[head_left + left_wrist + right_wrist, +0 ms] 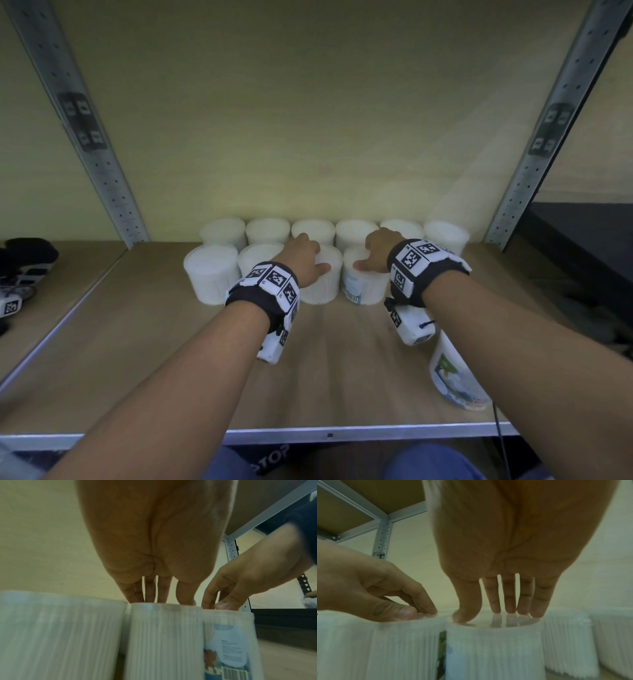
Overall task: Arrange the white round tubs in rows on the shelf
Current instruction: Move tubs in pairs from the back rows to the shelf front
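White round tubs stand on the wooden shelf (154,359) in two rows: several in the back row (267,231) against the wall and several in the front row. My left hand (305,257) (161,599) (419,612) rests its fingertips and thumb on the lid of a plain front-row tub (318,291) (164,635) (402,642). My right hand (373,257) (496,609) (216,604) touches the lid of the neighbouring labelled tub (366,287) (228,635) (493,649) with straight fingers. The two tubs stand side by side, nearly touching. Another labelled tub (452,377) lies on its side at the front right.
Perforated metal uprights (102,154) (534,154) frame the shelf bay, and a metal lip (342,433) runs along its front edge. Dark and white items (24,270) sit on the neighbouring shelf to the left. Bare wood shows in front of the rows.
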{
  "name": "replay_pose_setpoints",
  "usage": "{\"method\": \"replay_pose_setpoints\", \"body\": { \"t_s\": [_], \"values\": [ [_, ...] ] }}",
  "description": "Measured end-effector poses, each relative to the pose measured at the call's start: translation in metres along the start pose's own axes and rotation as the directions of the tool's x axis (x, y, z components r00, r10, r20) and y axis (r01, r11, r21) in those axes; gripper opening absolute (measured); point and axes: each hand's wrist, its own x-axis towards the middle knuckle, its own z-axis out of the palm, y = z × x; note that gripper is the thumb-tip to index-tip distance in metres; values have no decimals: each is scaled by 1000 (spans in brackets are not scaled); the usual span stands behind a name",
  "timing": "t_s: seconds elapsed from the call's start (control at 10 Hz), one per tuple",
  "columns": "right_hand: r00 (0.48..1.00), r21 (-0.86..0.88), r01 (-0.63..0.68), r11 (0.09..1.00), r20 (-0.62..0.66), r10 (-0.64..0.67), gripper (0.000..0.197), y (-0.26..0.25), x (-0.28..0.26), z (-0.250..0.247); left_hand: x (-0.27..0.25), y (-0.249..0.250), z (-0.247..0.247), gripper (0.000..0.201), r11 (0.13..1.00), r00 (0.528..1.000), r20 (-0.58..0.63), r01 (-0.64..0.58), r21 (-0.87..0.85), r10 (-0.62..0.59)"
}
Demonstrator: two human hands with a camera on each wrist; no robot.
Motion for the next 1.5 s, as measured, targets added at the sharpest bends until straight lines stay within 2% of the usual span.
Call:
{"method": "replay_pose_setpoints", "body": {
  "t_s": [0.2,0.3,0.4,0.6,1.0,1.1,1.3,1.5],
  "values": [
    [994,25,55,998,89,-57,60,6,-5,-11,0,-1,0,54,1000,1000,1,-3,-5,3],
    [996,102,65,993,56,-71,60,8,-6,-12,1,-1,0,54,1000,1000,2,-2,-8,2],
    [998,101,52,994,-38,-48,55,6,-6,-10,1,0,1,54,1000,1000,2,1,-14,-1],
    [1000,49,20,999,-2,-20,62,2,-5,-3,0,0,1,53,1000,1000,2,-2,-15,2],
    [992,128,97,987,70,-107,52,8,-12,-14,-1,1,1,54,1000,1000,-2,0,-11,0],
    [997,163,75,984,-1,-76,50,5,-9,-15,-1,1,1,54,1000,1000,-3,0,-11,0],
    [1000,39,-21,999,-7,21,68,0,-5,-1,0,0,2,55,1000,1000,-3,-3,3,3],
    [1000,36,9,999,19,-10,65,0,-6,-6,-1,0,2,54,1000,1000,-5,-2,-11,2]
  ]
}}
